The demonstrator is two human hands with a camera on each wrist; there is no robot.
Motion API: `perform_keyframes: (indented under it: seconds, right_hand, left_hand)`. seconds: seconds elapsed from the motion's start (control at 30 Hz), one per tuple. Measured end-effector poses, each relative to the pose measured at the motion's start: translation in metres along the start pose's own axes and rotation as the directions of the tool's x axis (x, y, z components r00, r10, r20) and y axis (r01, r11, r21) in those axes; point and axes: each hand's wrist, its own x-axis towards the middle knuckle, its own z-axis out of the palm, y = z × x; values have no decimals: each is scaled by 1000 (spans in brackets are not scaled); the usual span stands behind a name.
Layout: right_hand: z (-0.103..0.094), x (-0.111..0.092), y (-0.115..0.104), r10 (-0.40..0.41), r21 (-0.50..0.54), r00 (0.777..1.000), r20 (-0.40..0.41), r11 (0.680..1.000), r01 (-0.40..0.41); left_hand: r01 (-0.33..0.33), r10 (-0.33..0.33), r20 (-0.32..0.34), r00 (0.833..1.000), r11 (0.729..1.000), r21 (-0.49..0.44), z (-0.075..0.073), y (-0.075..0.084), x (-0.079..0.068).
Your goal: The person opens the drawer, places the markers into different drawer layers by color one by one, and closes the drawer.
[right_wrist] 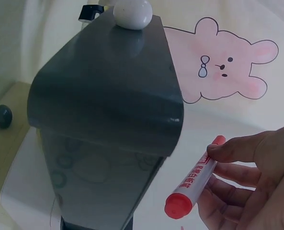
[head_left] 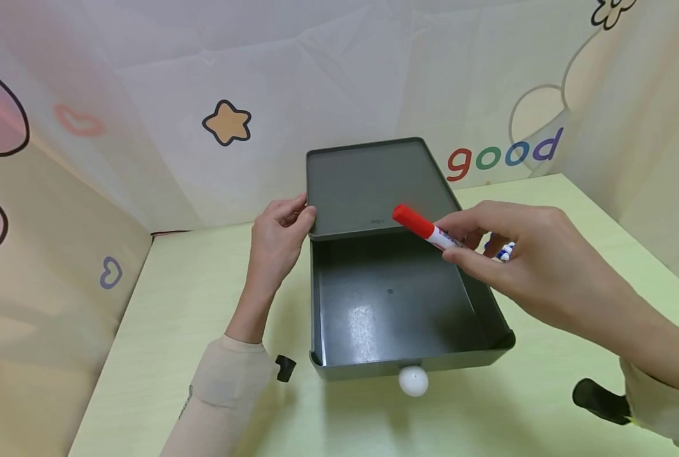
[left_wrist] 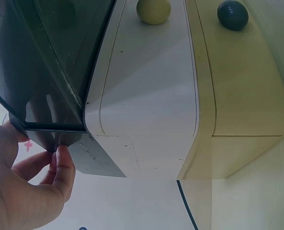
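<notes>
In the head view, a dark grey drawer (head_left: 396, 304) stands pulled out from a small drawer cabinet whose dark grey top (head_left: 373, 184) has a raised rim. Its inside shows bare. A white round knob (head_left: 413, 381) sits on the drawer's front. My left hand (head_left: 279, 235) grips the left edge of the cabinet top, thumb over the rim and fingers along the side. Between thumb and fingers, my right hand (head_left: 522, 260) pinches a red and white marker (head_left: 416, 223) above the drawer's right side. In the right wrist view, Chinese lettering runs along the marker's barrel.
Below the grey drawer are a white drawer (left_wrist: 151, 72) and a yellow drawer (left_wrist: 247, 72), both pushed in. Blue and white items (head_left: 506, 251) lie behind my right hand, partly hidden. A printed curtain (head_left: 350, 82) hangs behind the pale green table (head_left: 202, 279).
</notes>
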Motion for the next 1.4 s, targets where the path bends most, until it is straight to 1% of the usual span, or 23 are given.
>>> perform_keyframes:
  seconds: [0.1, 0.27, 0.37, 0.6, 0.83, 1.03, 1.27, 1.4]
  right_hand:
    - [4, 0, -1, -27, 1, 1000, 3, 1000, 27]
    - [9, 0, -3, -33, 3, 999, 15, 999, 33]
    - [10, 1, -4, -37, 21, 999, 26, 999, 36]
    - [17, 0, -5, -76, 59, 996, 43, 996, 73]
    - [27, -3, -3, -47, 102, 988, 145, 994, 32]
    - [35, -4, -1, -32, 81, 976, 214, 997, 15]
    - [39, -6, 0, 5, 70, 968, 252, 997, -24]
    - [39, -7, 0, 3, 60, 968, 252, 998, -19]
  left_hand:
    - [-3, 3, -1, 1000, 1000, -5, 1, 0, 1]
    - [-1, 1, -2, 1000, 1000, -11, 1, -1, 1]
    - [-1, 1, -4, 1000, 1000, -7, 1, -1, 1]
    - [-5, 5, -6, 1000, 1000, -3, 0, 0, 1]
    - [-5, 5, -7, 1000, 1000, 4, 0, 0, 1]
    - [1, -1, -3, 1000, 1000, 14, 0, 0, 0]
    - [3, -3, -6, 1000, 1000, 15, 0, -1, 0]
    - [3, -3, -3, 1000, 1000, 14, 0, 0, 0]
